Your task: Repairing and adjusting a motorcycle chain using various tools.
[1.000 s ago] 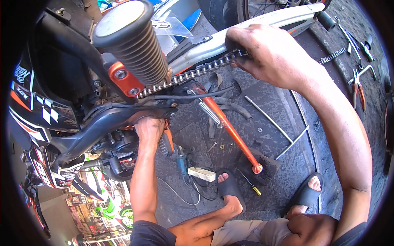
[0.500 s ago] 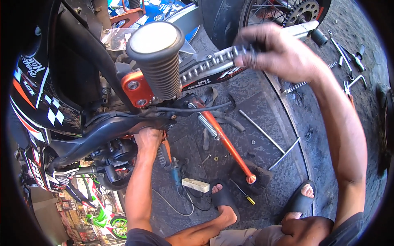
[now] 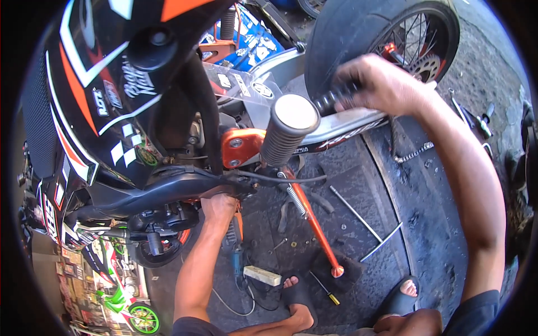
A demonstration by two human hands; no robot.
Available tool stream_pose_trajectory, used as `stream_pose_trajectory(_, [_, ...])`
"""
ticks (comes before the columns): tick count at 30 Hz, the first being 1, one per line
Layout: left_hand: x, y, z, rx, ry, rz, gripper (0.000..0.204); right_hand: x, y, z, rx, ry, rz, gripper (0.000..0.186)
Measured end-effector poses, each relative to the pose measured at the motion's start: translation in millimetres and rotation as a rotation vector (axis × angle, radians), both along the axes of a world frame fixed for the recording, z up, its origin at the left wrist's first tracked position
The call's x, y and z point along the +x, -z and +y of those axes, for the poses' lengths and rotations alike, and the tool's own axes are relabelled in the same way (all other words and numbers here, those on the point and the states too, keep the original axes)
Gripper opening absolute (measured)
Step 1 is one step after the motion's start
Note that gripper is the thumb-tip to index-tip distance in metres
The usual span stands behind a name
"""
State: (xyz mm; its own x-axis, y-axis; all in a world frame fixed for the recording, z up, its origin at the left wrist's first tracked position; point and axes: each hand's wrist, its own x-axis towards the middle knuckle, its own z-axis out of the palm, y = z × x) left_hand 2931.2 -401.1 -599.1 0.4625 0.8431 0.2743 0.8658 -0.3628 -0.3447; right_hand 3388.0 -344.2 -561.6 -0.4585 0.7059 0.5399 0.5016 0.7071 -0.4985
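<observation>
My right hand (image 3: pixel 381 87) is closed around a dark drive chain (image 3: pixel 337 97) above the silver swingarm (image 3: pixel 353 119), close to the rear tyre (image 3: pixel 343 42). Its fingers are smeared by motion. Another length of chain (image 3: pixel 413 158) hangs below the swingarm onto the ground. My left hand (image 3: pixel 219 206) reaches under the black frame (image 3: pixel 168 187) of the motorcycle, and its fingers are hidden there. A ribbed black foot peg (image 3: pixel 283 137) on an orange bracket (image 3: pixel 238 147) stands between the hands. Below the peg, the orange side stand (image 3: pixel 314 224) slants to the floor.
A T-handle wrench (image 3: pixel 364 221), a yellow-handled screwdriver (image 3: pixel 328 291) and a pale block (image 3: pixel 262 275) lie on the dark mat. Near the block is a corded blue power tool (image 3: pixel 237 263). More tools (image 3: pixel 485 120) lie at far right. A green-wheeled motorcycle (image 3: pixel 126 299) stands lower left.
My view has shifted, bringing more of the motorcycle's bodywork in. The right hand stays on the chain, with less chain showing between it and the peg. The left hand remains under the frame.
</observation>
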Motion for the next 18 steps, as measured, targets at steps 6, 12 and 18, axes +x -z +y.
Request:
stream_pose_trajectory(6, [-15.6, 10.2, 1.0, 0.029, -0.090, -0.052, 0.014, 42.8, 60.8, -40.3, -0.272, 0.125, -0.217, 0.030])
stream_pose_trajectory(12, [12.0, -5.6, -0.9, -0.020, -0.188, -0.034, 0.017, 53.2, 19.7, -65.2, -0.537, 0.161, 0.510, 0.024])
stream_pose_trajectory(18, [-10.9, 17.9, 5.2, 0.129, -0.113, -0.053, 0.022, 2.1, -101.5, -68.3, -0.221, 0.185, 0.599, 0.036])
